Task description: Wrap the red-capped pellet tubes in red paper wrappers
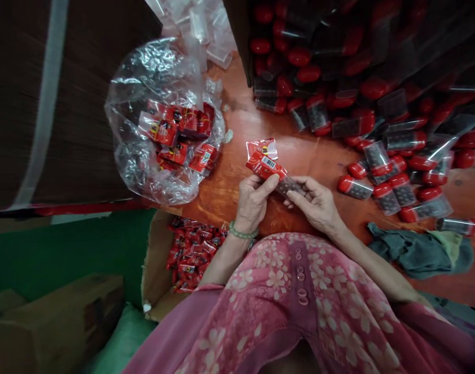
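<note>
My left hand pinches a red printed label sleeve with a barcode on it, thumb on top. My right hand grips a small transparent container with dark contents. The sleeve and the container meet end to end between my hands; whether one is inside the other I cannot tell. Just beyond my fingers, another red printed label lies on the orange tabletop. Part of the container is hidden behind my right fingers.
A transparent plastic bag with red printed labels lies at the left. Below it, a cardboard box holds many red-labelled packs. Red-capped containers are heaped at the right, near a dark cloth. Transparent plastic pieces lie at the back.
</note>
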{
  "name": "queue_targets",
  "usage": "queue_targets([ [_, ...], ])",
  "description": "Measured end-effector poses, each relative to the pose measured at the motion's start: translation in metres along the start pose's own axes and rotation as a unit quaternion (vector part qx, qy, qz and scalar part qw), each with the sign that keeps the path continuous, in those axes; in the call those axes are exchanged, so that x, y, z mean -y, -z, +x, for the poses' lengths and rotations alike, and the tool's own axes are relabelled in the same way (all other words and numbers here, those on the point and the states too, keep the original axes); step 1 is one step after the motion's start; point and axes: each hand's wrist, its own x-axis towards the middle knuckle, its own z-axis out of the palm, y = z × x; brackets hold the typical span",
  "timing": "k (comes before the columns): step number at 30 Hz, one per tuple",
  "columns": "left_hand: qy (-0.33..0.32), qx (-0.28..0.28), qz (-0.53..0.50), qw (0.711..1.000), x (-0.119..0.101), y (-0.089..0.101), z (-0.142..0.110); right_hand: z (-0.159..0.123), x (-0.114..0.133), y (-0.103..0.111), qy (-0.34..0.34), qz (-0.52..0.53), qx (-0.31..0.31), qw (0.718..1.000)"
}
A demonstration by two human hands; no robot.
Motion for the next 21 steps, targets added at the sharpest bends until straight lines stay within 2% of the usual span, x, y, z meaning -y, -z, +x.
queue_targets([
  [3,-0.005,0.022,0.024,0.999,0.003,0.002,0.001,0.002,-0.002,0.001,0.012,0.011,-0.021,1.0],
  [8,-0.004,0.042,-0.005,0.999,0.005,-0.003,0.002,0.006,-0.004,-0.001,0.014,0.013,0.001,1.0],
  [12,0.002,0.016,-0.032,0.999,0.006,-0.007,0.003,0.007,-0.005,-0.003,0.091,-0.084,-0.035,0.992],
  [14,0.009,0.025,-0.031,0.999,0.005,-0.006,0.004,0.007,-0.005,-0.003,0.125,-0.13,-0.054,0.982],
  [16,0.019,0.06,-0.014,0.998,0.004,-0.005,0.006,0.008,-0.004,-0.001,0.105,-0.101,-0.043,0.988],
  [19,0.038,0.112,0.015,0.993,0.001,-0.004,0.007,0.011,-0.004,0.002,0.014,0.019,0.016,1.0],
  [21,0.052,0.11,0.023,0.992,0.001,-0.007,0.007,0.014,-0.004,0.001,-0.025,0.061,0.02,0.998],
])
